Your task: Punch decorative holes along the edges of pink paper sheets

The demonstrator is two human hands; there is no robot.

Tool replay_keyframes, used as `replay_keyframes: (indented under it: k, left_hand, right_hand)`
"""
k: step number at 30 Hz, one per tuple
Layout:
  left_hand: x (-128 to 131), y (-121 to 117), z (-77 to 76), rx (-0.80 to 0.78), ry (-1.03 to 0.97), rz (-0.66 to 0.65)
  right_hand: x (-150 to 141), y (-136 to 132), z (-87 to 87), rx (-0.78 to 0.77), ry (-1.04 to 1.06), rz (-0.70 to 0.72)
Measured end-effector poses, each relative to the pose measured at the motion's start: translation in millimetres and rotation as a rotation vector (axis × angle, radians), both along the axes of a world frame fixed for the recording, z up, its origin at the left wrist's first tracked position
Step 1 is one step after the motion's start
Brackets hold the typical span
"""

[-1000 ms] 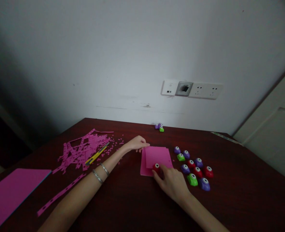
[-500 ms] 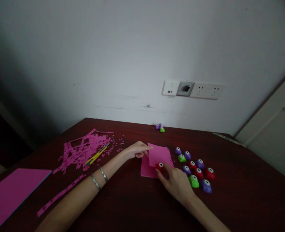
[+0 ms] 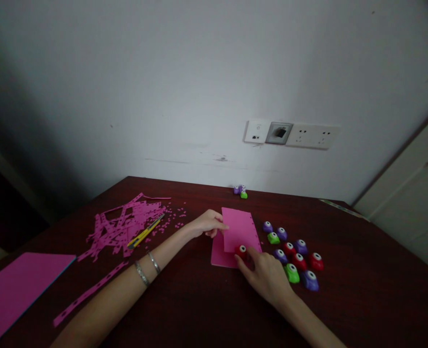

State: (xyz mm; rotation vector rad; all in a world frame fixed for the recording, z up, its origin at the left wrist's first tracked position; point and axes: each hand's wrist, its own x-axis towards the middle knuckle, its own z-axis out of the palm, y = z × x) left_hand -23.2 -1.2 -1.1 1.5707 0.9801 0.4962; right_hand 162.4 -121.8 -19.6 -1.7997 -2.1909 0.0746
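My left hand (image 3: 209,224) pinches the left edge of a pink paper sheet (image 3: 237,227), which is tilted up off the pink paper stack (image 3: 219,255) beneath it. Small dark holes run down the sheet's right edge. My right hand (image 3: 266,270) has its fingers closed around a red paper punch (image 3: 240,250) at the sheet's near edge. Whether the sheet sits inside the punch's slot I cannot tell. To the right stand several more craft punches in purple, green and red, among them a green punch (image 3: 291,273) close to my right wrist.
A tangle of punched pink strips (image 3: 126,224) lies at the left, with a yellow utility knife (image 3: 146,232) beside it and small confetti around. One long strip (image 3: 90,292) and a large pink sheet (image 3: 21,290) lie nearer. Small punches (image 3: 240,191) stand by the wall.
The pink sheet, low over the stack before, has been lifted and tilted up by my left hand. My right hand and the red punch have shifted slightly right.
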Motion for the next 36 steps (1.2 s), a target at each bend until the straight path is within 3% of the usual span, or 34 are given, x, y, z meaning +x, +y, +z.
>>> replay_keyframes:
  k: [8, 15, 30, 36]
  left_hand:
    - [2.1, -1.8, -0.5, -0.036, 0.017, -0.001]
    - [8.5, -5.0, -8.9, -0.135, 0.050, 0.147]
    - [7.7, -3.9, -5.8, 0.026, -0.076, 0.028]
    - [8.9, -3.4, -8.0, 0.092, -0.089, 0.060]
  right_hand:
    - [-0.9, 1.1, 0.9, -0.001, -0.002, -0.014]
    - [-2.7, -0.2, 3.5, -0.018, -0.014, 0.000]
    - [-0.9, 0.3, 3.3, -0.001, -0.007, -0.011]
    - [-1.7, -0.4, 2.2, 0.038, 0.017, -0.009]
